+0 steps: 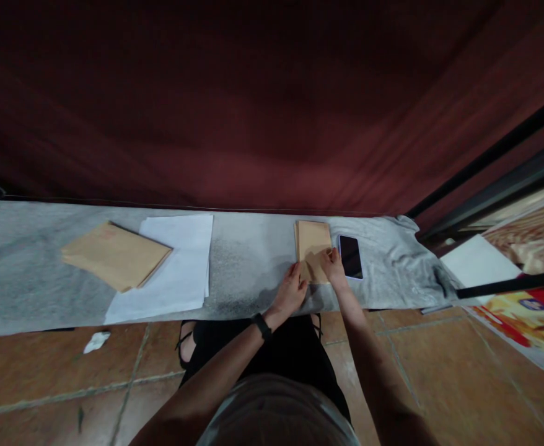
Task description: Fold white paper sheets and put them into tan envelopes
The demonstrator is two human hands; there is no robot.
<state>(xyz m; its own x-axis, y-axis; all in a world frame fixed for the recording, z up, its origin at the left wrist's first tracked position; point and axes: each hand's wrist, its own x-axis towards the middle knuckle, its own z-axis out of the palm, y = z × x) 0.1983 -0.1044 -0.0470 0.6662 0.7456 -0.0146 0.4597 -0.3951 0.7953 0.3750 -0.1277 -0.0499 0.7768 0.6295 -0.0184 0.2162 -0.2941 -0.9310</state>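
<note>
A small stack of brown paper envelopes [313,238] lies flat on the grey cloth in front of me. At its lower left edge, my left hand [292,290] is closed, with the fingers together along the paper's side. My right hand [332,267] is curled in a pinch at the right edge of the same stack. Exactly how much paper each hand grips is hidden by the fingers. Just beyond the right hand, a phone [350,257] with a dark screen and a pale case lies on the cloth.
Grey cloth [248,248] covers a narrow table. To the left, more brown envelopes [114,254] lie partly over white paper sheets [183,260]. A dark red curtain [272,124] hangs behind. Black bars [495,155] and a printed box [532,322] stand at the right.
</note>
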